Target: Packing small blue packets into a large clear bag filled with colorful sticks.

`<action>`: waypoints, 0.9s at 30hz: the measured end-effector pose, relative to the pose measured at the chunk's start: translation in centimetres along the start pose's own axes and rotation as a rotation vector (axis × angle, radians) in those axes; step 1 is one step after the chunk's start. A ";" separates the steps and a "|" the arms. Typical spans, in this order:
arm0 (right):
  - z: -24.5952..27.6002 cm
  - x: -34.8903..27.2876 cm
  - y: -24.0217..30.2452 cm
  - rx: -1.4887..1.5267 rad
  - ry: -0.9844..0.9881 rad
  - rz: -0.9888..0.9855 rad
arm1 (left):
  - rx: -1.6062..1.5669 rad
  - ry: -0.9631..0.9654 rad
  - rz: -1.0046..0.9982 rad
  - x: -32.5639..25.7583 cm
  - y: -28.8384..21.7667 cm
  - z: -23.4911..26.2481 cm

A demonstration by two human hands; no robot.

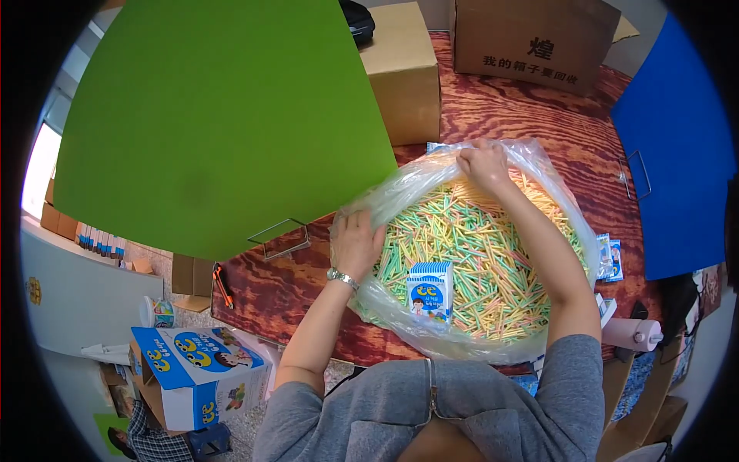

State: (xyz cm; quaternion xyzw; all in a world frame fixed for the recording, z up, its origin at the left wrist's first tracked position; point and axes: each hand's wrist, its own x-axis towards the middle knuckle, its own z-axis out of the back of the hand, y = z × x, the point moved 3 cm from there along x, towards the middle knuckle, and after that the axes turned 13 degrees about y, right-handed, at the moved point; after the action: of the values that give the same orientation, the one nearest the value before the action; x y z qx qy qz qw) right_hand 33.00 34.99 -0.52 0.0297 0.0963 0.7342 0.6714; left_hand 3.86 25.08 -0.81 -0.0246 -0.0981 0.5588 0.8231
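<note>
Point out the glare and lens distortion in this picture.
Head view: whitish glare streaks the plastic bag; head view: the bright opening at far left is washed out; head view: the outer edges of the green panel and blue panel bow, and the corners go black.

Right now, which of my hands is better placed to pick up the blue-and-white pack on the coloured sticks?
Probably your left hand: it lies at the clear bag's left edge, nearer the blue-and-white pack. Your right hand is at the bag's far edge, farther away.
</note>
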 end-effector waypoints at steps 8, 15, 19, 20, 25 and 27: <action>1.0 1.3 -0.4 0.158 -0.035 -0.071 | -0.279 0.165 0.240 2.3 1.1 -0.9; 2.2 -0.2 0.8 0.142 0.016 0.096 | -1.659 0.341 0.405 4.7 5.5 -4.2; 1.7 -1.4 0.7 -0.064 0.134 0.148 | -0.801 0.325 -0.148 4.9 3.2 -1.2; 1.6 -1.5 1.2 -0.239 0.189 0.031 | -0.423 0.442 -0.212 4.4 2.1 0.5; 0.4 1.5 0.3 0.082 0.244 0.044 | -0.613 0.384 -0.145 5.2 5.1 -2.3; 1.4 1.9 2.7 0.309 0.443 -0.058 | -1.280 0.464 0.118 4.7 8.3 -4.6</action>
State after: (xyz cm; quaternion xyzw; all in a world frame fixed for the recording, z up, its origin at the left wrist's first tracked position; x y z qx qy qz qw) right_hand 30.43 36.83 1.19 -0.0324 0.3527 0.6797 0.6423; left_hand -1.22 32.87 -5.90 -0.6310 -0.2287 0.4151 0.6142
